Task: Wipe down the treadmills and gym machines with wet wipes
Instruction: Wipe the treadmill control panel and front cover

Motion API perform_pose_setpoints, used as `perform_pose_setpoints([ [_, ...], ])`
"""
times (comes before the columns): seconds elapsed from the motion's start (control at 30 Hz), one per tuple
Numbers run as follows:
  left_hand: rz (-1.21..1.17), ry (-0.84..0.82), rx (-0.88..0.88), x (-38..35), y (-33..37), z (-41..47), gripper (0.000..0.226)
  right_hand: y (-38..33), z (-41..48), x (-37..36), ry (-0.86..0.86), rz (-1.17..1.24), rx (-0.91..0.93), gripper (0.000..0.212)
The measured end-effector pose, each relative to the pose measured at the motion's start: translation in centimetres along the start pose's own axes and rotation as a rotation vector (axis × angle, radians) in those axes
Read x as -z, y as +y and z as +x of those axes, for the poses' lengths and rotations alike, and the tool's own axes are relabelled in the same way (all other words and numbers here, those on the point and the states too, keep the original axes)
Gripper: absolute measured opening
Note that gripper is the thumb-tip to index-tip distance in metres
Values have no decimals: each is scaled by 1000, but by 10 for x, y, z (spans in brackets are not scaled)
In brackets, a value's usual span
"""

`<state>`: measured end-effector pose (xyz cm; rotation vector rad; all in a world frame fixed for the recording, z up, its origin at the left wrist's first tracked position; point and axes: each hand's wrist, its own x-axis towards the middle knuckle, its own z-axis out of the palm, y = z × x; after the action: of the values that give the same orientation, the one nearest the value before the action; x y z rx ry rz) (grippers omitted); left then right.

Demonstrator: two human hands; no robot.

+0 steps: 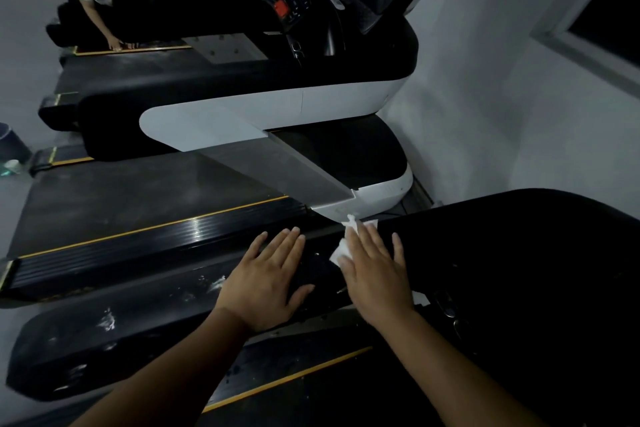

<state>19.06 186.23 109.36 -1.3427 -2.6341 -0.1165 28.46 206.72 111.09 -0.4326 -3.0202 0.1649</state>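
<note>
— How is the scene lit?
— Dimly. A cool grey cast is seen throughout, and the black surfaces at lower right are lost in shadow.
— Is glare noted?
— Thin highlights are caught on the ribbed side rail (194, 232); the white wipe (339, 249) is rendered brightest.
— And sharpness?
— Softness is seen overall, and straight lines are bowed toward the edges.

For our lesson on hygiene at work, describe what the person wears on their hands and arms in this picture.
Nothing shows on them. The left hand and right hand are bare: no gloves, rings, watch or band. The left forearm and right forearm are uncovered to the frame's edge, no sleeve in view.
</note>
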Motion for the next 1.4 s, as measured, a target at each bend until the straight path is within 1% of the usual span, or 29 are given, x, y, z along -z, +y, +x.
perform_pose_setpoints([
  [0.03,-3,0,-2,0,0,-1,80,-13,7,-1,0,36,-23,68],
  [0.07,-7,3,-5,-1,0,-1,79,-26,7,-2,-2,48,-5,67],
  [0.13,-12,5,-11,-1,0,-1,76,-39,-10,-7,-11,26,116,59],
  [0.2,-21,-9,-8,0,0,-2,76,-28,-34,-8,-24,-7,229,56],
  [0.23,-25,-15,-3,1,0,-2,76,-18,-39,-6,-28,-34,257,56],
  [0.27,-25,-21,-1,1,-1,-1,76,-10,-37,-3,-26,-57,248,56],
  [0.33,-24,-36,-14,2,-2,-2,73,-8,-21,7,-47,-50,144,62],
  [0.4,-18,-27,-37,2,-9,-7,70,-28,-3,10,-82,35,71,76],
  [0.43,-18,-23,-51,3,-13,-12,69,-40,-1,10,-93,58,70,77],
  [0.5,-25,-7,-73,2,-22,-22,67,-54,-14,6,-101,48,147,67],
  [0.57,-32,-8,-85,0,-27,-27,67,-45,-33,2,-91,-8,234,56],
  [0.6,-31,-11,-84,0,-27,-27,67,-35,-37,2,-94,-42,258,55],
  [0.63,-25,-8,-78,0,-27,-27,67,-25,-36,4,-87,-64,243,55],
  [0.67,-20,-6,-76,0,-27,-26,66,-20,-30,9,-95,-57,197,58],
  [0.73,-18,-5,-80,0,-26,-26,66,-25,-11,15,-114,7,95,70],
  [0.8,-22,-5,-78,0,-28,-27,66,-49,-3,13,-105,70,69,77],
  [0.87,-28,-13,-76,1,-27,-28,66,-63,-16,7,-120,61,127,68],
  [0.93,-31,-18,-70,2,-28,-28,65,-56,-36,3,-108,13,216,57],
  [1.0,-33,-23,-71,3,-27,-28,65,-39,-40,4,-103,-49,240,55],
  [1.03,-33,-27,-72,4,-28,-27,65,-35,-35,9,-114,-59,206,58],
  [1.1,-25,-36,-66,5,-32,-30,65,-41,-17,17,-155,-14,101,73],
  [1.17,-18,-32,-37,6,-41,-39,66,-66,-4,15,-163,52,61,84],
  [1.2,-24,-34,-24,6,-45,-44,67,-79,-5,13,-174,63,69,83],
  [1.27,-38,-34,-15,4,-52,-50,68,-91,-19,5,-167,30,140,70],
  [1.33,-47,-24,-15,3,-53,-51,66,-80,-36,2,-126,-13,215,57],
  [1.4,-49,-11,-7,4,-51,-51,64,-61,-37,6,-126,-73,224,58],
])
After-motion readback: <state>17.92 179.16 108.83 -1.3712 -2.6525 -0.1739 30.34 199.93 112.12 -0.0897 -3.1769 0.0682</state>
